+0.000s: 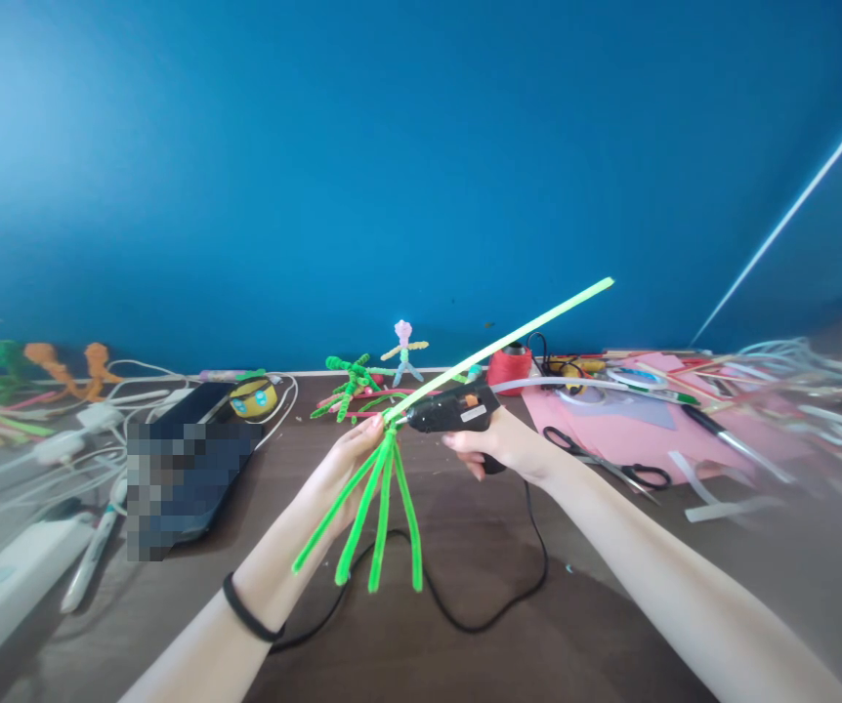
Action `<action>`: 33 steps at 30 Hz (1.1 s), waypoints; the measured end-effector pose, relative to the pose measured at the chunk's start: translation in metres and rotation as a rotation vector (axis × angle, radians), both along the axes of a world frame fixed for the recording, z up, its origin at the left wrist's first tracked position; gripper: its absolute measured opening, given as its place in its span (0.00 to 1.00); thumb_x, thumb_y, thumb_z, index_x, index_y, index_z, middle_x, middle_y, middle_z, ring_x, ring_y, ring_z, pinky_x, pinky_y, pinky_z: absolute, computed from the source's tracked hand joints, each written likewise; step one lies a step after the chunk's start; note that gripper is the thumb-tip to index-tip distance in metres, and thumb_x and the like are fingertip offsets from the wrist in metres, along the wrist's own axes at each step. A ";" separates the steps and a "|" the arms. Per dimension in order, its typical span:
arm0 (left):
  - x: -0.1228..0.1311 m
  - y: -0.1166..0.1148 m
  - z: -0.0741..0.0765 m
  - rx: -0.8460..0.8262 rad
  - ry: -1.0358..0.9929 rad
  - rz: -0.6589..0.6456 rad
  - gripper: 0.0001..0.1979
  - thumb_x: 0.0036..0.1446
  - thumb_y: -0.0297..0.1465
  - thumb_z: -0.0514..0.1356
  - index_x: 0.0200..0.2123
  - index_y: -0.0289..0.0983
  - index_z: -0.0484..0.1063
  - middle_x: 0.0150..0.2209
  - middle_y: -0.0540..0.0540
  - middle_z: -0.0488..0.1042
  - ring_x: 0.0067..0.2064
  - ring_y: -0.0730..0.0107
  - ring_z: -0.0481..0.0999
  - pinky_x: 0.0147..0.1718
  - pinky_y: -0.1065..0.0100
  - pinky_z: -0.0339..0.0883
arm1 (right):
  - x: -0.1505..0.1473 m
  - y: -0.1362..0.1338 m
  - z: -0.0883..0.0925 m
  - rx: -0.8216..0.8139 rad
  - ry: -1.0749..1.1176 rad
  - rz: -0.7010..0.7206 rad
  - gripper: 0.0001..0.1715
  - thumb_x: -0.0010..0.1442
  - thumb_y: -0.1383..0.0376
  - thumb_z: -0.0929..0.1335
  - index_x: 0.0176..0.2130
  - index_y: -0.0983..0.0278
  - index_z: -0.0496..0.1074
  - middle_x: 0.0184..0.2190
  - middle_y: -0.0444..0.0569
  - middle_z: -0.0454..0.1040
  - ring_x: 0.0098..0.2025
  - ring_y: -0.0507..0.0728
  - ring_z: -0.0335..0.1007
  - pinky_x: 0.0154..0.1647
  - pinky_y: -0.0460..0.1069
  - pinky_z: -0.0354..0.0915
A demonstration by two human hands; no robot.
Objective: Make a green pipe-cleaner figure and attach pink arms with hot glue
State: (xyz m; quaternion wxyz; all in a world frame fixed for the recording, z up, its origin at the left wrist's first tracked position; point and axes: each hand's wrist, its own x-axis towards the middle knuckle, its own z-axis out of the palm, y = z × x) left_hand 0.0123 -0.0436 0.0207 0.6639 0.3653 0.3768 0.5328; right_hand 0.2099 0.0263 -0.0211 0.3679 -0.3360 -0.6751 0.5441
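My left hand [352, 464] pinches a bunch of bright green pipe cleaners [384, 508] near their joined top, and several strands fan out downward. From that joint a long, straight light-green strip [509, 337] rises to the upper right. My right hand [498, 449] is wrapped round the grip of a black hot glue gun [450, 410]. The gun's nozzle points left and is at the joint, close to my left fingertips; whether it touches cannot be made out. A pale glue stick [530, 384] appears to run out of the gun's back. Its black cord [465, 625] curls over the table below.
Scissors [604, 464] lie on pink sheets [574, 430] at right, beside a red thread spool [509, 369]. Pipe-cleaner figures [404, 347] stand along the blue wall [421, 176]. At left are a dark, partly pixelated device [201, 478], white cables [99, 469] and a power strip [18, 586].
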 end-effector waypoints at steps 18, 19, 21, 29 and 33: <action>0.001 0.052 -0.027 -0.081 -0.091 -0.126 0.04 0.47 0.27 0.62 0.29 0.34 0.74 0.19 0.51 0.71 0.19 0.75 0.68 0.18 0.74 0.59 | -0.001 -0.003 0.004 -0.007 -0.033 -0.044 0.17 0.52 0.64 0.67 0.16 0.67 0.62 0.12 0.40 0.62 0.15 0.46 0.60 0.19 0.44 0.60; 0.001 0.055 -0.029 -0.083 -0.092 -0.129 0.04 0.47 0.27 0.62 0.29 0.33 0.73 0.18 0.51 0.71 0.18 0.76 0.67 0.18 0.74 0.59 | -0.002 -0.003 0.005 -0.010 -0.029 -0.050 0.17 0.51 0.64 0.67 0.16 0.67 0.62 0.13 0.39 0.62 0.15 0.46 0.60 0.19 0.44 0.60; 0.001 0.058 -0.031 -0.085 -0.092 -0.134 0.04 0.47 0.27 0.62 0.29 0.33 0.74 0.18 0.51 0.70 0.18 0.76 0.67 0.17 0.74 0.58 | -0.002 -0.004 0.007 -0.010 -0.022 -0.058 0.16 0.51 0.65 0.67 0.17 0.67 0.62 0.13 0.39 0.63 0.15 0.46 0.60 0.19 0.44 0.59; 0.004 0.040 -0.020 -0.059 -0.094 -0.118 0.06 0.46 0.27 0.62 0.31 0.36 0.75 0.27 0.48 0.76 0.29 0.70 0.74 0.27 0.74 0.65 | -0.004 -0.004 0.007 0.004 -0.059 -0.089 0.16 0.51 0.63 0.67 0.17 0.66 0.63 0.12 0.40 0.64 0.15 0.47 0.60 0.20 0.45 0.59; 0.004 0.020 -0.010 -0.015 -0.061 -0.062 0.09 0.47 0.27 0.61 0.35 0.39 0.75 0.36 0.47 0.77 0.40 0.65 0.75 0.34 0.73 0.68 | -0.002 0.002 0.000 -0.037 0.001 -0.163 0.14 0.50 0.61 0.68 0.21 0.67 0.66 0.17 0.42 0.68 0.15 0.47 0.61 0.20 0.45 0.58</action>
